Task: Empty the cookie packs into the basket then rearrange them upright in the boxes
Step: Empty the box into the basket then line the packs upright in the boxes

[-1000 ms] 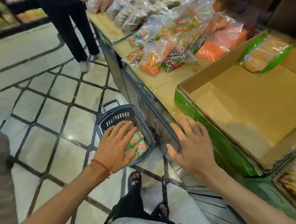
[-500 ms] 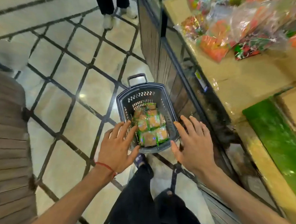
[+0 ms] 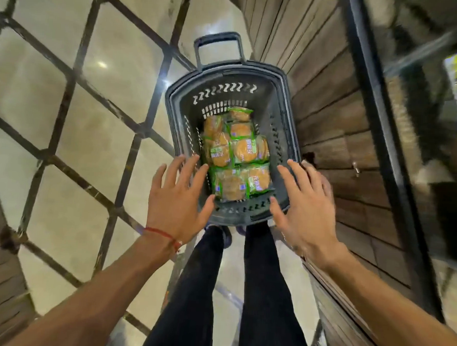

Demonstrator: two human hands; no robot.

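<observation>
Cookie packs (image 3: 236, 152) are lying flat in a heap at the bottom of the dark basket (image 3: 227, 70), which is standing on the tiled floor (image 3: 93, 112) just beside the wooden front of the counter (image 3: 330, 125). A second ago the view was taking in the counter top with the open box and the candy bags. Now it is pointing straight down, and the boxes are no longer showing.

Both hands have come lower and closer. The left hand (image 3: 178, 196) is hovering over the near left corner of the basket and the right hand (image 3: 305, 203) over the near right corner. The fingers (image 3: 193, 168) of both are spread apart and straight, holding nothing, and I cannot tell if they are touching the rim. I think the emptying is finished and the person is now reaching for packs to stand them upright in the boxes.

The person's legs (image 3: 263, 293) are standing right behind the basket. Its handle (image 3: 218, 37) is sticking up at the far end, away from the hands. The deep walls are probably making the reach narrow, and the slippery packs are overlapping one another.
</observation>
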